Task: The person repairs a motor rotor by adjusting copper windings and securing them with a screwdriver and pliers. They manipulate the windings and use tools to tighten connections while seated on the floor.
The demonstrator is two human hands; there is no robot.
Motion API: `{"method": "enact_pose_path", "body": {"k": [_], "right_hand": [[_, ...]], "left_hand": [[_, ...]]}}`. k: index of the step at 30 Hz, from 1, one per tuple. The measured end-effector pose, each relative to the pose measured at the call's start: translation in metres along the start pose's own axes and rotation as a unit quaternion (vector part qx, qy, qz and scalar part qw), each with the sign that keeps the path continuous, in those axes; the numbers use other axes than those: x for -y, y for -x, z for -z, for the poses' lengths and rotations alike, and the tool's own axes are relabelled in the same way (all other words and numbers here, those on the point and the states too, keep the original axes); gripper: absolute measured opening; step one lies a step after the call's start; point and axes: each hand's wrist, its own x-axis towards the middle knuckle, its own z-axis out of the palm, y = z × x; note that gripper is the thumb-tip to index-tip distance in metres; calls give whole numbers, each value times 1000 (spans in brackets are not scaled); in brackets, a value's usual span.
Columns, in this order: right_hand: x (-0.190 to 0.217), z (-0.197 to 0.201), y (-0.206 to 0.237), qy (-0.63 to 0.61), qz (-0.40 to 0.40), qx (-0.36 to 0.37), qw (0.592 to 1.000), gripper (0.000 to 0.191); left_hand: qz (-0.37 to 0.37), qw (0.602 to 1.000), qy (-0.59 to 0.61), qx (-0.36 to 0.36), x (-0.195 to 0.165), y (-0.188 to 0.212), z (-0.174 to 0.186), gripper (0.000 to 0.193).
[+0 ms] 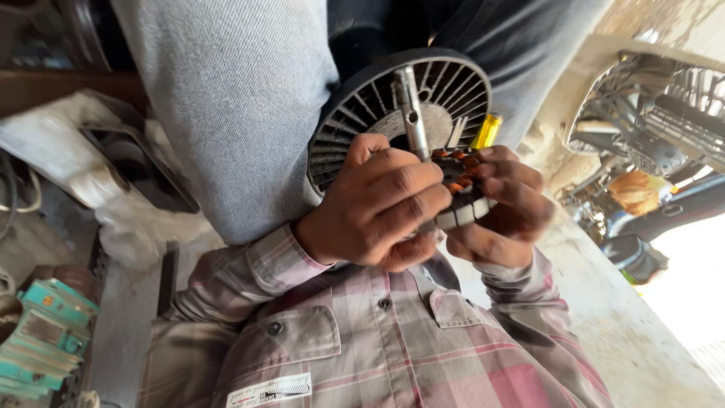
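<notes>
**Hands at a fan motor, seen from above.** The left hand (374, 204) is closed, fingers curled round the lower end of a steel shaft (411, 113) and over the edge of the stator (462, 205). The stator (copper windings, laminated core) is held between both hands, just in front of the ribbed black housing (453, 83) that rests against the knees. The right hand (507, 215) is half closed and cups the stator from the far side. A yellow handle (488, 130) shows above it; whether it is gripped cannot be told.

Risks, as judged: the shaft may slip through the left fingers and scrape the winding enamel. A fingertip may be nicked on the core's edges if the grip is tightened. The housing, propped only by the legs, may roll off.

No tabletop is seen; the work is done over the lap. To the left lie a white sack (75, 143) and a stack of teal parts (45, 332). To the right a concrete floor (642, 340) is lit by daylight, with a wire fan guard (664, 106) beyond.
</notes>
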Motion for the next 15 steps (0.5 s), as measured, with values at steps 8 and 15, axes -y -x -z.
{"method": "enact_pose_path", "body": {"k": [8,15], "right_hand": [[-12,9,4,22,26,56,998,28],[12,22,-16,-101,-185,39,977,12]], "left_hand": [[-28,998,-35,39,3,-3,-1,34],[-23,998,-50,26,-5,-7,8,28]]}}
